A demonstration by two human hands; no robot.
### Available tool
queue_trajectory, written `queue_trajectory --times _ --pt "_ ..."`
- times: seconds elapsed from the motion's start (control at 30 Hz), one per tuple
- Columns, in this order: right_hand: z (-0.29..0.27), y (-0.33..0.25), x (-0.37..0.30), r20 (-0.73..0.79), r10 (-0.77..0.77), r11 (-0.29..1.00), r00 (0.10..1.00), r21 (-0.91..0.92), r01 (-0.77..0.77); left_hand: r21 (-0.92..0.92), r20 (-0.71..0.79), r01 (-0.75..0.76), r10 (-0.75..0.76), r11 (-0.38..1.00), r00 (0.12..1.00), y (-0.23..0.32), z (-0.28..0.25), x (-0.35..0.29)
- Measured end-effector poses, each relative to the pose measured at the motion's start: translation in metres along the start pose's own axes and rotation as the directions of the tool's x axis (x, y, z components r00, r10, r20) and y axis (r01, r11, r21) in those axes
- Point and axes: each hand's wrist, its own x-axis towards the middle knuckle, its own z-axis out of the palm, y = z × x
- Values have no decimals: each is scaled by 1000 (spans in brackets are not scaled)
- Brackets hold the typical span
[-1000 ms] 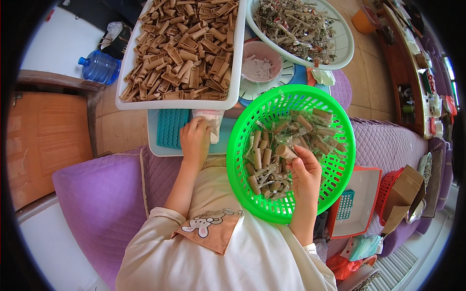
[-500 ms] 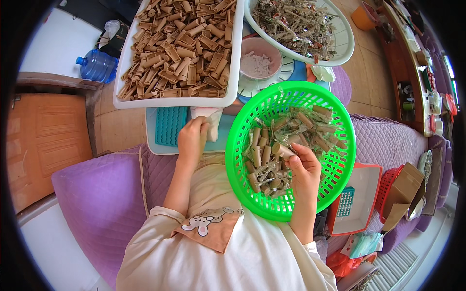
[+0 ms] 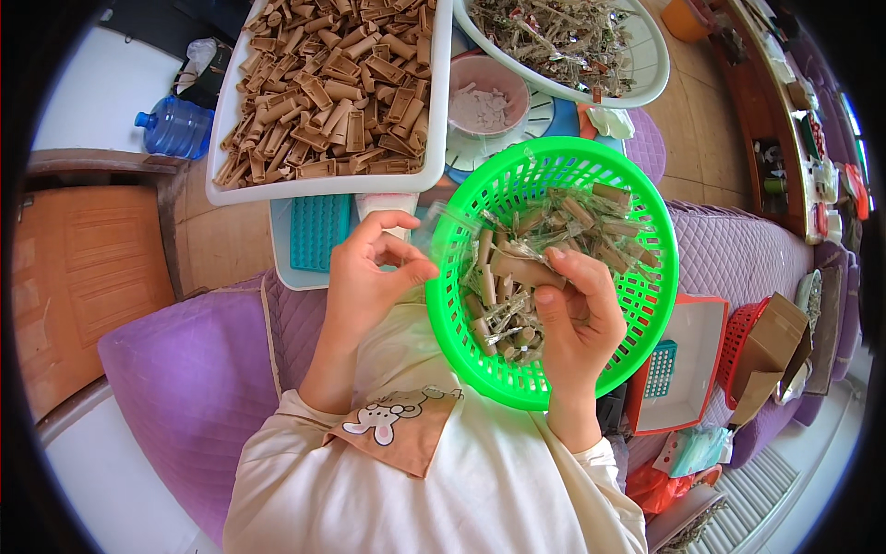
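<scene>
My right hand [image 3: 583, 305] is closed on a brown tube-shaped piece [image 3: 524, 268], gripped by its end over the green basket [image 3: 443, 305]. At the basket's left rim, my left hand [image 3: 374, 272] has bent fingers beside a thin clear plastic bag [image 3: 445, 229]. The film seems caught at the fingertips, though blur hides the exact grip. Inside the basket lie several brown pieces wrapped in clear plastic [image 3: 604, 231]. Behind my left hand, a white block [image 3: 386, 205] is partly covered by the tub above it.
A white tub [image 3: 318, 189] heaped with loose brown trough-shaped pieces [image 3: 341, 102] stands far left of the basket. Beyond are a pink bowl [image 3: 521, 92] and a pale basket of wrapped strips [image 3: 660, 69]. A teal ridged tray [image 3: 318, 231] lies left; an orange-rimmed tray [image 3: 688, 406] lies right.
My left hand has come away from the white block toward the basket, with clear film now at its fingers. My right hand has shifted slightly, still holding the brown piece.
</scene>
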Motion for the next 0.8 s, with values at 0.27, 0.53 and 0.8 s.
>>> queue_trajectory --times 0.27,0.53,0.8 --pt "10 -4 7 -23 -113 973 993 -207 106 78 37 -93 91 993 995 8 19 -4" --pt "13 -6 6 77 88 978 993 -195 -71 68 50 -130 127 989 991 3 23 -1" --pt "15 -3 3 112 148 982 983 -138 -132 -460 158 36 42 887 987 1 34 -3"
